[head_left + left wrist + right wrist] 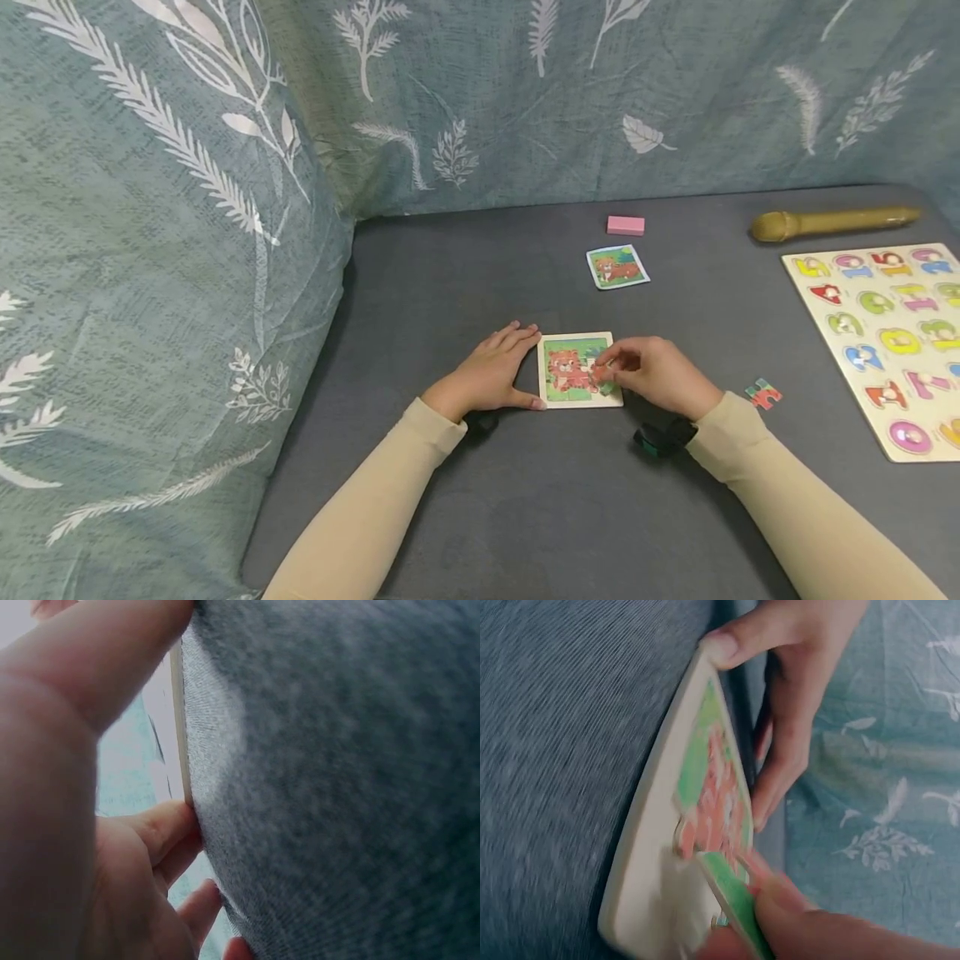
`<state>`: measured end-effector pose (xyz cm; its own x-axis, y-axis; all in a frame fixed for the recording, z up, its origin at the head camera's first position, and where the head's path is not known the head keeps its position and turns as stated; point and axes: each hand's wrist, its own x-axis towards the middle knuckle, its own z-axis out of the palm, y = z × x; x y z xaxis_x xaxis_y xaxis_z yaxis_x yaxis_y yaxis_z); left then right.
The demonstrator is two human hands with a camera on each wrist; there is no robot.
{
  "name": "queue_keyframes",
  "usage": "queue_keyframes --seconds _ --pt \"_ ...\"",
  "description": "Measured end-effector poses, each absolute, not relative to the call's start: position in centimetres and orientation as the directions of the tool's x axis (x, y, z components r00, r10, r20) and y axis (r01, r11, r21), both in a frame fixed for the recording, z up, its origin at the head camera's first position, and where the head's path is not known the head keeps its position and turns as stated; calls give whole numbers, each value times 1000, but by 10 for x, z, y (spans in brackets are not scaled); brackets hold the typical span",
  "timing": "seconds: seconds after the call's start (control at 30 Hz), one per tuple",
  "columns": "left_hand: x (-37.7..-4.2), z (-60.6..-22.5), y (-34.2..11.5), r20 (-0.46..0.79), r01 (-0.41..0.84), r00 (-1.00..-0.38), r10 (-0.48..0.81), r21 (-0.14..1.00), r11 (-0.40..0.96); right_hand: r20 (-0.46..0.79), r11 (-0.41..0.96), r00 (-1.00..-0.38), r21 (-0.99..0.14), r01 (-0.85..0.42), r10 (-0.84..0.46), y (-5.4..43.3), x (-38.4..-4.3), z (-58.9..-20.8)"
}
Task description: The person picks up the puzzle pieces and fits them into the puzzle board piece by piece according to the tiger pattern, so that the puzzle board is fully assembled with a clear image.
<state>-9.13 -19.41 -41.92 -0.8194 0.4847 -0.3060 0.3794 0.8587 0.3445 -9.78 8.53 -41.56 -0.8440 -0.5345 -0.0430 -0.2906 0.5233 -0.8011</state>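
A small square jigsaw board (581,404) with a pale border and a reddish bear picture lies on the grey table. Against its left edge rests my left hand (487,375), fingers extended, thumb at the near left corner. My right hand (663,377) pinches a green-faced puzzle piece (737,900) between thumb and fingers, tilted over the right part of the board. Bare wood of the board (626,892) shows beside the fitted bear pieces in the right wrist view. Another puzzle piece (763,394) lies loose on the table, right of my right wrist.
Behind the board lie a bear picture card (617,268) and a pink block (626,226). At the right are a cream number-and-shape board (903,452) and a tan stick with a rounded head (836,223). Leaf-patterned cloth (487,100) hangs along the back and left.
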Motion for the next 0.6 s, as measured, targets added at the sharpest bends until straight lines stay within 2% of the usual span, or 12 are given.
queue_keyframes --seconds 0.13,0.27,0.47,0.6 --pt "-91 -419 -193 -308 383 -814 493 353 854 -78 498 -857 -839 -219 -509 84 -93 -418" --pt "-91 -419 -192 -311 379 -815 489 353 855 -25 536 -873 -798 -276 -488 80 -85 -424" --pt "-92 -419 -192 -310 374 -818 485 355 857 98 661 -902 -649 -378 -420 74 -73 -429" --pt "-92 -420 -190 -316 372 -812 491 368 852 158 719 -886 -531 -448 -436 73 -68 -430"
